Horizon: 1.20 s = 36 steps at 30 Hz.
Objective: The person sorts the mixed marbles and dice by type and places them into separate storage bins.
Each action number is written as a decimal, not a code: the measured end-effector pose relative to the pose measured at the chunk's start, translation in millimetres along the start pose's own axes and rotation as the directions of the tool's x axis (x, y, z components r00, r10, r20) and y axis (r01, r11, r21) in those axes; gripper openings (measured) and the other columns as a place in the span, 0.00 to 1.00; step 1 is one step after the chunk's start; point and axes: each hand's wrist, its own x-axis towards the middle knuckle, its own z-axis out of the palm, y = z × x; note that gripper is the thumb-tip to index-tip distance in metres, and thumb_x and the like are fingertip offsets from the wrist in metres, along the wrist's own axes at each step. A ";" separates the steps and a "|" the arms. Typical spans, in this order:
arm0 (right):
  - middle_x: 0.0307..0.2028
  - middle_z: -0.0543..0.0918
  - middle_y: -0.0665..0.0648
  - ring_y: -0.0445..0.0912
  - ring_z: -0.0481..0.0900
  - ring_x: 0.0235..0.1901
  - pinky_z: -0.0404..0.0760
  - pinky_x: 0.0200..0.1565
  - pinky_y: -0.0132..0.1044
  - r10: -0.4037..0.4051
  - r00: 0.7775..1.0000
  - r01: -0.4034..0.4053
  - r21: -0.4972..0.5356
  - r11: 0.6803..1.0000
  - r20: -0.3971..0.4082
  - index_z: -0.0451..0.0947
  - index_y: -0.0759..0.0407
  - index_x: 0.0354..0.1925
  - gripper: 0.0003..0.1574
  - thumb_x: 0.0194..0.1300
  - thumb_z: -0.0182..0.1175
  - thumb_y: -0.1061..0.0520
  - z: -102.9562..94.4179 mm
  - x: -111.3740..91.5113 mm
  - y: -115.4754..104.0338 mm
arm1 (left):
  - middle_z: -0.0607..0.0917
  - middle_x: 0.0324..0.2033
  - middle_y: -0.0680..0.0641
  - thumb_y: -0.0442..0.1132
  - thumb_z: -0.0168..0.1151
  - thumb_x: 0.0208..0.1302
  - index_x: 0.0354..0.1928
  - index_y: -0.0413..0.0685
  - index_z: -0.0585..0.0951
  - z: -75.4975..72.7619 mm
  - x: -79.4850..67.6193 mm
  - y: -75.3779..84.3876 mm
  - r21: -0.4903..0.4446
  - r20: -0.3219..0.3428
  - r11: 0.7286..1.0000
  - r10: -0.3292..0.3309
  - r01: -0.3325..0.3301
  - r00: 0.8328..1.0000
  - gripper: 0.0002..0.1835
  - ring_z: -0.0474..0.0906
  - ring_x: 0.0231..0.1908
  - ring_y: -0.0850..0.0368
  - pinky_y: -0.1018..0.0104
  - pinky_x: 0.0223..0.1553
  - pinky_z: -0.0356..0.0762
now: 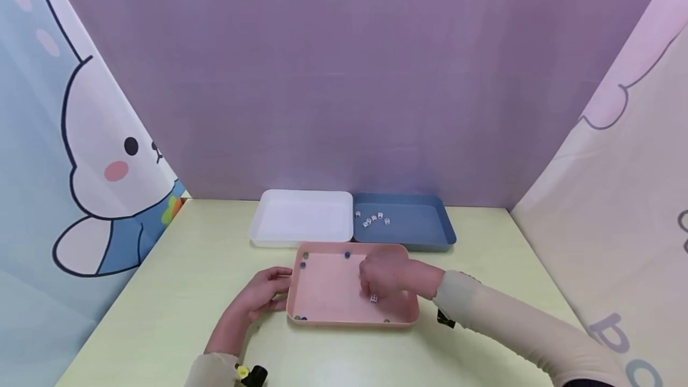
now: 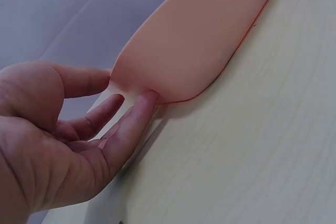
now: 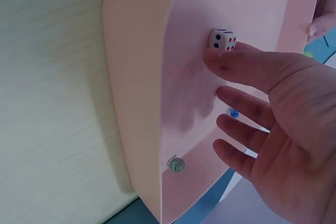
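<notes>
A pink tray (image 1: pixel 328 322) lies on the table with several small glass marbles along its edges, among them a blue marble (image 1: pixel 347 254) and a green marble (image 3: pixel 176 164). Inside this tray, toward the right, my right hand (image 1: pixel 384 273) pinches a white die (image 3: pixel 222 39) between thumb and forefinger, low over the tray floor. The other fingers (image 3: pixel 236 156) are spread loosely. At the tray's left end, my left hand (image 2: pixel 68 135) touches the outer wall with extended fingertips.
Behind the pink tray stand a white tray (image 1: pixel 301 220) and, beside it on the right, a blue tray (image 1: pixel 419 226) holding several white dice (image 1: pixel 374 218). A purple backdrop (image 1: pixel 344 76) rises behind the table (image 1: pixel 161 315), with printed cloth panels on both sides.
</notes>
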 end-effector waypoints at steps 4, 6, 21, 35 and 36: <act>0.30 0.75 0.30 0.35 0.69 0.25 0.64 0.19 0.32 0.010 1.000 -0.010 0.006 1.000 0.014 0.85 0.24 0.27 0.13 0.63 0.64 0.47 -0.9 -0.3 0.7 | 0.79 0.48 0.37 0.36 0.57 0.69 0.61 0.32 0.70 0.8 0.2 0.1 0.005 -0.005 1.000 0.002 -0.002 1.000 0.22 0.81 0.42 0.47 0.52 0.37 0.84; 0.32 0.76 0.31 0.35 0.70 0.26 0.66 0.20 0.31 0.011 1.000 -0.011 0.009 1.000 0.019 0.85 0.25 0.28 0.13 0.61 0.65 0.50 -1.1 -0.7 1.1 | 0.79 0.48 0.36 0.35 0.57 0.69 0.61 0.32 0.70 1.1 0.7 0.0 0.002 -0.004 1.000 0.002 -0.002 1.000 0.22 0.81 0.42 0.47 0.52 0.37 0.84; 0.32 0.77 0.32 0.31 0.71 0.29 0.69 0.26 0.28 -0.011 1.000 0.012 0.132 0.991 -0.007 0.86 0.31 0.30 0.10 0.63 0.64 0.50 -5.9 -5.5 -2.4 | 0.79 0.48 0.36 0.35 0.57 0.70 0.61 0.32 0.69 -2.6 -4.6 0.4 -0.020 0.010 1.000 0.015 -0.015 1.000 0.21 0.81 0.42 0.47 0.53 0.38 0.83; 0.40 0.84 0.40 0.37 0.78 0.44 0.75 0.41 0.26 -0.149 0.973 0.175 0.137 0.975 -0.176 0.88 0.40 0.33 0.04 0.56 0.68 0.49 -10.5 -35.4 2.3 | 0.80 0.47 0.38 0.36 0.57 0.70 0.61 0.31 0.69 4.1 -3.9 -0.1 0.006 0.038 1.000 -0.006 0.005 0.999 0.22 0.81 0.42 0.48 0.55 0.37 0.84; 0.43 0.84 0.43 0.39 0.77 0.48 0.76 0.43 0.29 -0.134 0.970 0.168 0.161 0.973 -0.202 0.88 0.40 0.33 0.05 0.55 0.68 0.49 -11.8 -37.6 3.1 | 0.80 0.47 0.37 0.36 0.57 0.70 0.61 0.31 0.69 4.3 -3.8 0.7 0.010 0.035 1.000 -0.003 0.002 0.999 0.22 0.81 0.42 0.48 0.55 0.37 0.84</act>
